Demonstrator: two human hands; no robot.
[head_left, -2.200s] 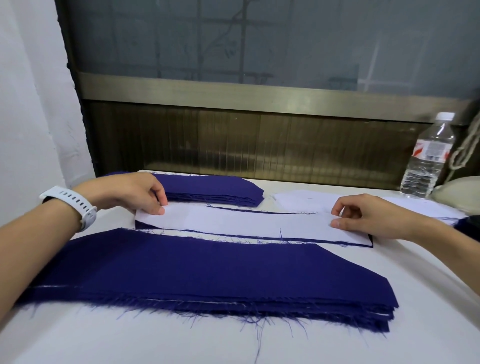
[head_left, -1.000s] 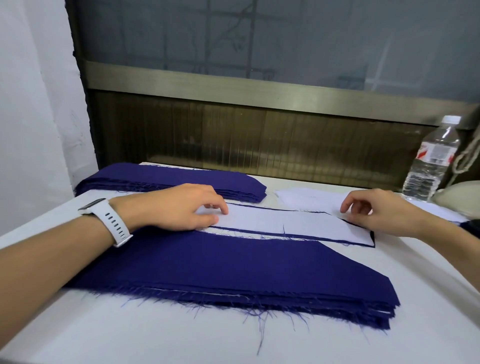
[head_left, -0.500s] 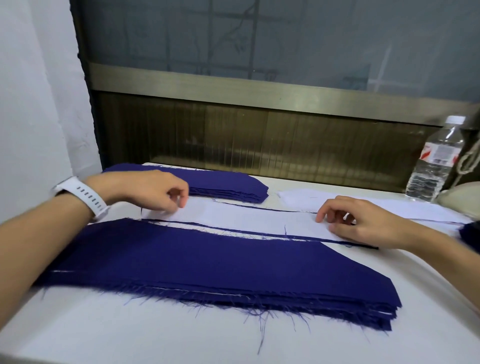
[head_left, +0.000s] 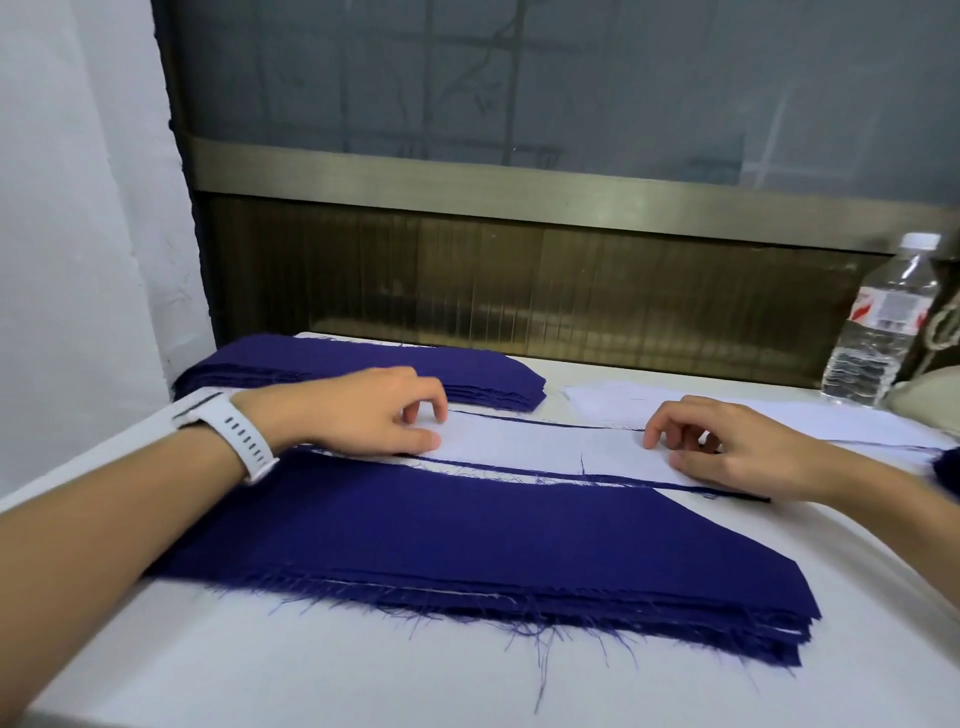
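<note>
- I can read no word or number anywhere in my head view.
- The water bottle (head_left: 878, 332) at the far right of the tabletop carries a white label (head_left: 891, 310) with red marks; its print is too blurred for me to make out.

I reach in from the near edge, palms down. My left hand (head_left: 358, 410) is on the left, fingers loosely bent, thumb flat. My right hand (head_left: 727, 447) mirrors it on the right, bent fingertips pointing down.
</note>
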